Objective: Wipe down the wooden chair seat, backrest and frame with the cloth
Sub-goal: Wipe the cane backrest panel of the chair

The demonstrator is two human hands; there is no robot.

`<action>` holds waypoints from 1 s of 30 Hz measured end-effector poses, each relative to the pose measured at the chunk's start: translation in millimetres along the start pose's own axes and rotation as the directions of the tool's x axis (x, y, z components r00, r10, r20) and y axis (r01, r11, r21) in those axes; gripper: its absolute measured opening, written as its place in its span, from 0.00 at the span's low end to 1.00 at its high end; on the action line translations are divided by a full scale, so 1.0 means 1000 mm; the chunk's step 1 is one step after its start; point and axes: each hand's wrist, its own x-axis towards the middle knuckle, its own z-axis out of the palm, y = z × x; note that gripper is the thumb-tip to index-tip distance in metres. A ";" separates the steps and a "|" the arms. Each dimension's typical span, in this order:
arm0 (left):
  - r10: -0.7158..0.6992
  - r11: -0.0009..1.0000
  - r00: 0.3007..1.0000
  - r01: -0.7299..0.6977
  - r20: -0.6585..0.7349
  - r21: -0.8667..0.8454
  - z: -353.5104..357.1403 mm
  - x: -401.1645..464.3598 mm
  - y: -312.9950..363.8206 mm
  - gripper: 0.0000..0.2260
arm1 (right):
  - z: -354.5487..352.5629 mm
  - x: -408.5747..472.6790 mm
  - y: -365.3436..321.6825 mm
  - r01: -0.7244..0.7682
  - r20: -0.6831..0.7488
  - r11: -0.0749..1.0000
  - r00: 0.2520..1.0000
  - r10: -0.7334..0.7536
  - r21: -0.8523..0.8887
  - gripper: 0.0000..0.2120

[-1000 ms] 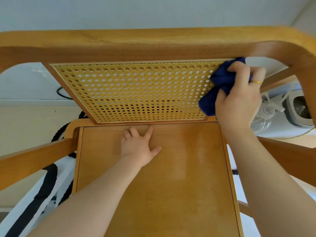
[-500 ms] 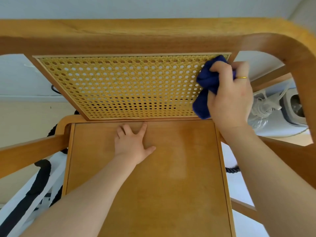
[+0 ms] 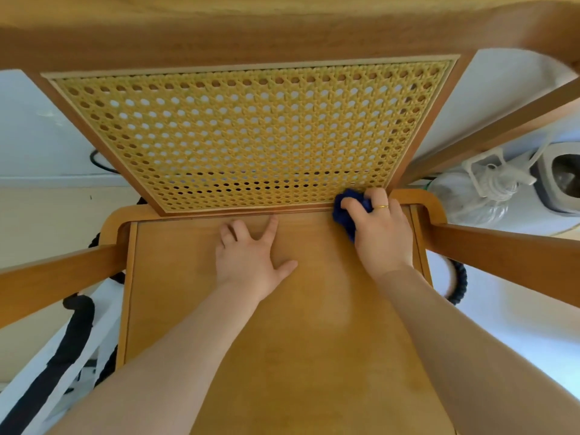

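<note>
Dark blue cloth (image 3: 345,215), bunched into a wad, sits at the back right corner of the wooden chair seat (image 3: 301,340), just where the seat meets the bottom edge of the backrest. The person's right hand (image 3: 381,233) covers most of it, fingers curled down and pressed together over the wad, pushing it against the wood. A gold ring (image 3: 382,207) shows on one finger of that hand.

The left hand (image 3: 251,255) lies flat on the seat near the middle of its back edge, palm down, holding nothing, fingers spread and the thumb angled out to the right. One fingertip touches the strip at the foot of the backrest.

The backrest is a woven cane panel (image 3: 251,136), pale yellow with rows of small holes, set in a wooden frame with a broad top rail (image 3: 282,29) close to the viewer. Wooden armrests run forward from the seat's back corners, one on the left (image 3: 56,271) and one on the right (image 3: 502,259). Beyond the right armrest stands a clear plastic bottle (image 3: 474,196) beside a grey and white appliance (image 3: 561,180).
</note>
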 end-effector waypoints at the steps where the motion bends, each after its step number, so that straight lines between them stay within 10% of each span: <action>1: -0.001 1.000 1.000 0.001 0.005 0.000 -0.001 0.001 0.001 0.38 | -0.014 0.005 0.000 -0.018 -0.070 0.998 0.997 0.021 0.052 0.19; 5: -0.004 1.000 1.000 0.004 0.030 -0.010 -0.004 0.001 0.000 0.38 | -0.070 0.050 0.003 -0.169 -0.265 0.875 0.912 0.314 0.454 0.14; 8: 0.007 1.000 1.000 -0.006 0.020 -0.004 -0.004 0.000 -0.002 0.37 | -0.071 0.061 0.000 -0.178 -0.290 0.886 0.901 0.321 0.428 0.16; 13: 0.007 1.000 1.000 -0.007 -0.004 -0.006 -0.001 0.001 -0.002 0.37 | -0.004 -0.002 0.009 -0.169 0.181 0.983 0.971 0.155 0.069 0.23; 21: 0.013 0.998 1.000 -0.013 -0.001 -0.067 -0.008 0.000 -0.008 0.32 | -0.014 0.006 0.002 -0.253 0.286 0.962 0.933 0.216 0.099 0.22; 25: 0.031 0.972 0.994 -0.005 0.106 -0.235 -0.016 -0.014 -0.023 0.31 | -0.036 0.028 -0.034 -0.269 0.726 0.850 0.665 -0.175 0.452 0.18; 27: 0.064 0.850 0.988 0.022 0.143 -0.526 -0.022 -0.029 -0.037 0.29 | -0.053 0.029 -0.064 -0.314 0.814 0.818 0.506 -0.286 0.482 0.16; 30: 0.174 0.366 0.984 -0.036 0.030 -0.930 -0.044 -0.063 -0.050 0.18 | -0.076 0.027 -0.094 -0.394 0.788 0.755 0.561 -0.253 0.523 0.09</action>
